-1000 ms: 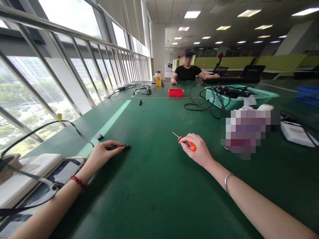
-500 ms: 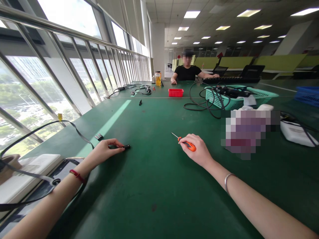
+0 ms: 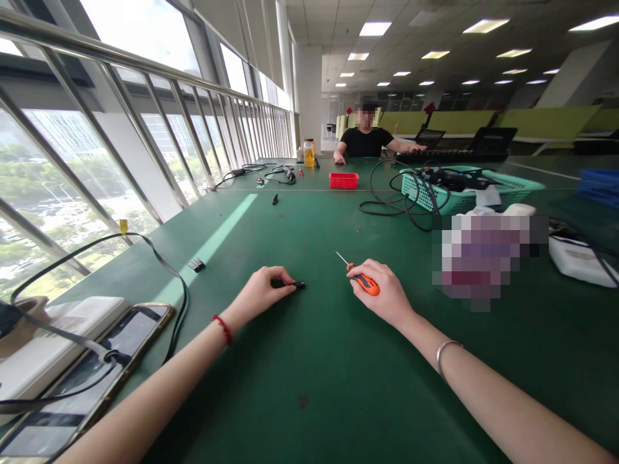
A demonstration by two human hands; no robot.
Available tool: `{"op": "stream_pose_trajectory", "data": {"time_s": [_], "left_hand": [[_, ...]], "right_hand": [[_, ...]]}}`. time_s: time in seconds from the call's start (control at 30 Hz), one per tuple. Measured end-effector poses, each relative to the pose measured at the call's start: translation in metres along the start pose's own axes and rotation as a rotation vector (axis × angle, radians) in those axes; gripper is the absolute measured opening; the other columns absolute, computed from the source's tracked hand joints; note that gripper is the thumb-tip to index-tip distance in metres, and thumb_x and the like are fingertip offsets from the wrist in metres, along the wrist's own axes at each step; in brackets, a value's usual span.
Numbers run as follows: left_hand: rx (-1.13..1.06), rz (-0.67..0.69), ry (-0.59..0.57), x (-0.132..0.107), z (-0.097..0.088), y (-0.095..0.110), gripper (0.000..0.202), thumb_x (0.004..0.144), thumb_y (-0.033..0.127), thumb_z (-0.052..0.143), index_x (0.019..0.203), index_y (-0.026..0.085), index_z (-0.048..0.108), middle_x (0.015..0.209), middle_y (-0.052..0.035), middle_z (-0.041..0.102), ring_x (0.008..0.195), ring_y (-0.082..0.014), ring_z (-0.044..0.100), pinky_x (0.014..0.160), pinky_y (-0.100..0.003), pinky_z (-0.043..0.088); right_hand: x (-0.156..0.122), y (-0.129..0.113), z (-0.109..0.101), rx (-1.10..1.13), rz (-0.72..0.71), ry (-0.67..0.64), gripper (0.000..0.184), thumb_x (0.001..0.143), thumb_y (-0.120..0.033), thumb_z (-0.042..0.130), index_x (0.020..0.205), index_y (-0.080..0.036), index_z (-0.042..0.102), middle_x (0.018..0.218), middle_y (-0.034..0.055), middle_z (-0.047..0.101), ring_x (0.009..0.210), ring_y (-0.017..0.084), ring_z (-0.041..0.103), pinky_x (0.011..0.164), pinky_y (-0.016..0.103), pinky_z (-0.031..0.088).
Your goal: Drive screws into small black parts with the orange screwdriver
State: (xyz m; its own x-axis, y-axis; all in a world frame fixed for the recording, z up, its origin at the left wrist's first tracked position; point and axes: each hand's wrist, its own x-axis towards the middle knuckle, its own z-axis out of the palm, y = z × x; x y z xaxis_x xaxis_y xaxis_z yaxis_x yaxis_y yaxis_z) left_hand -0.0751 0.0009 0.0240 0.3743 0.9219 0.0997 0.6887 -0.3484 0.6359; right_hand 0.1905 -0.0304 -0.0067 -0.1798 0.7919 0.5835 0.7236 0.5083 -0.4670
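Between the thumb and fingers of my left hand (image 3: 264, 290) is a small black elongated piece (image 3: 300, 285), held low over the green table (image 3: 300, 348); its exact kind is too small to tell. My right hand (image 3: 382, 290) is closed around the orange and black handle of a screwdriver (image 3: 370, 285), whose thin metal shaft points up and to the left, away from me. A gap of bare green surface separates the black piece from the screwdriver. Left of my left hand lie small black and silver parts (image 3: 196, 265).
Farther off are a small black part (image 3: 275, 200), a red tray (image 3: 343, 180), and a jar (image 3: 309, 153). A green basket (image 3: 512, 188) with cables stands at right beside a blurred bundle (image 3: 488, 254). A phone-like device (image 3: 120, 348) and white box (image 3: 62, 328) lie left. A person (image 3: 365, 138) sits opposite.
My left hand has moved right with the small black piece, closer to the screwdriver. My right hand keeps its grip and has hardly moved. The view has shifted slightly.
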Motion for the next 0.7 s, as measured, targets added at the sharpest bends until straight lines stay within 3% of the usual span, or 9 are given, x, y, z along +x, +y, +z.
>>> {"op": "stream_pose_trajectory", "data": {"time_s": [0.13,0.23,0.47,0.7], "left_hand": [[-0.009,0.221,-0.023,0.022,0.053,0.040,0.009,0.075,0.027,0.062,0.073,0.019,0.064,0.084,-0.0017,0.070,0.084,-0.0185,0.060,0.086,-0.032,0.044],[-0.047,0.259,-0.018,0.028,0.069,0.051,0.006,0.074,0.024,0.063,0.074,0.018,0.062,0.084,-0.0011,0.070,0.084,-0.0176,0.059,0.087,-0.032,0.044],[-0.084,0.254,-0.070,0.022,0.054,0.036,0.006,0.075,0.025,0.063,0.074,0.019,0.062,0.083,-0.0011,0.069,0.083,-0.0169,0.058,0.086,-0.031,0.044],[-0.089,0.263,-0.050,0.022,0.055,0.031,0.008,0.075,0.027,0.063,0.075,0.019,0.062,0.083,-0.0016,0.068,0.084,-0.0174,0.058,0.086,-0.032,0.044]], "right_hand": [[0.001,0.003,0.000,-0.016,0.004,0.050,0.019,0.073,-0.013,0.053,0.089,-0.023,0.057,0.088,0.0016,0.062,0.079,0.017,0.059,0.075,0.032,0.045],[0.002,0.007,0.001,-0.003,0.017,0.051,0.019,0.073,-0.012,0.051,0.089,-0.023,0.055,0.089,0.0014,0.062,0.081,0.018,0.059,0.076,0.031,0.045],[0.004,0.004,0.000,0.035,0.028,0.044,0.010,0.081,-0.020,0.052,0.089,-0.023,0.057,0.089,0.0020,0.066,0.080,0.018,0.061,0.076,0.032,0.046],[0.001,-0.005,0.000,0.002,-0.012,0.025,0.014,0.084,-0.023,0.052,0.097,-0.023,0.058,0.094,0.0038,0.067,0.081,0.019,0.061,0.077,0.034,0.047]]}}
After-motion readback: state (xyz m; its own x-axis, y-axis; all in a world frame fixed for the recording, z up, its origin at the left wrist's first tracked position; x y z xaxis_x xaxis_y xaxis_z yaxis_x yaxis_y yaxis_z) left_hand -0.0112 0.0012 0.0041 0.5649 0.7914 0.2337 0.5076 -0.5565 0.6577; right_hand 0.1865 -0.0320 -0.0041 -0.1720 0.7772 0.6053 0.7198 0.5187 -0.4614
